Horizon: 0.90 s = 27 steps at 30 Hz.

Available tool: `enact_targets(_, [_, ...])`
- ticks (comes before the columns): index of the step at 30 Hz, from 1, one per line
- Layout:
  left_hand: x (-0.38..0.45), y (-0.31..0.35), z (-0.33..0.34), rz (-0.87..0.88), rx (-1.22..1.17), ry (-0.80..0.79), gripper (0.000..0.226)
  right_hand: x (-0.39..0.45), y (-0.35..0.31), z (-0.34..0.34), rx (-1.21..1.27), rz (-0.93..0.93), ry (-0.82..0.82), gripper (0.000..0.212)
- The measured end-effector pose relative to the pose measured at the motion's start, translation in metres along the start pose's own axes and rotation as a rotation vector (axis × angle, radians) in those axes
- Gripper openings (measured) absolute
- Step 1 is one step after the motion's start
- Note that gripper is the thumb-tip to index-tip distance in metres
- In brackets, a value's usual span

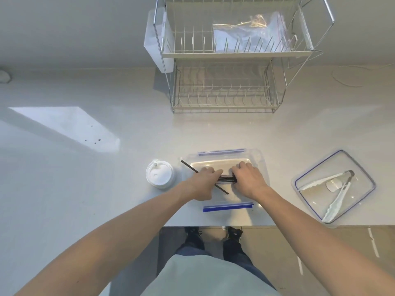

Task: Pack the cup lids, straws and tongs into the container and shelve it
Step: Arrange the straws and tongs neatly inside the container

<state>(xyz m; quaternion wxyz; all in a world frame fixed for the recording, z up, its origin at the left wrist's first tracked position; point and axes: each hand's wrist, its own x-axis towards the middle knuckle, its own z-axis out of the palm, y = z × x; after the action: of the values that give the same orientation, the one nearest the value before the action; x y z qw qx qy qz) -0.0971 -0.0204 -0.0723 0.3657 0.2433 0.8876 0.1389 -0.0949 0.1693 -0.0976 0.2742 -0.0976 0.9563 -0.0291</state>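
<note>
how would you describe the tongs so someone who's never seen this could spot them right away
Start at the wire rack at the back of the counter, then come forward to the near right corner, where a clear lid with a blue rim lies flat. The tongs rest on that lid: the only long white V-shaped tool with scalloped tips, apart from the container that both hands work in.

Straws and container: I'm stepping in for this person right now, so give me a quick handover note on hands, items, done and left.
Left hand and right hand: both grip the bundle of black straws low inside the open container.
One stray straw lies slanted across the container's left rim.
Stack of cup lids: on the counter, left of the container.
Tongs: resting on the container lid, on the counter to the right.
Done: straws nearly placed.
Left: cup lids, tongs, closing, then shelving on the wire rack.
</note>
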Motion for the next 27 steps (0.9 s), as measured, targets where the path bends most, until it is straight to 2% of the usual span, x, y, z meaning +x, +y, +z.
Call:
enact_targets(2, [0.004,0.001,0.002,-0.023,-0.062,0.067,0.063,0.0,0.0,-0.001,-0.063,-0.02,-0.002,0.031])
enact_targets(6, [0.014,0.012,0.014,-0.032,-0.267,0.228,0.054,0.0,0.005,-0.007,0.075,-0.029,-0.054,0.022])
enact_targets(10, [0.017,0.02,0.023,-0.123,-0.421,0.268,0.055,0.001,0.019,-0.018,0.304,-0.012,-0.175,0.047])
enact_targets(12, [0.018,0.022,0.024,-0.172,-0.496,0.275,0.056,0.0,0.022,-0.025,0.325,-0.019,-0.256,0.058])
enact_targets(15, [0.019,0.026,0.018,-0.223,-0.596,0.293,0.062,0.0,0.023,-0.029,0.284,-0.046,-0.29,0.068])
enact_targets(17, [0.019,0.029,0.015,-0.232,-0.635,0.279,0.066,-0.002,0.022,-0.026,0.188,-0.051,-0.248,0.06])
enact_targets(19, [0.015,0.029,0.014,-0.215,-0.637,0.223,0.069,-0.004,0.02,-0.021,0.075,-0.074,-0.176,0.036])
enact_targets(21, [0.01,0.026,0.011,-0.176,-0.568,0.171,0.072,-0.007,0.016,-0.019,0.0,-0.091,-0.139,0.022])
enact_targets(25, [-0.003,0.019,0.0,-0.109,-0.372,0.112,0.082,-0.009,0.016,-0.019,-0.068,-0.092,-0.139,0.023])
enact_targets(27, [-0.009,0.016,-0.009,-0.109,-0.351,0.078,0.084,-0.009,0.016,-0.02,-0.098,-0.09,-0.145,0.026])
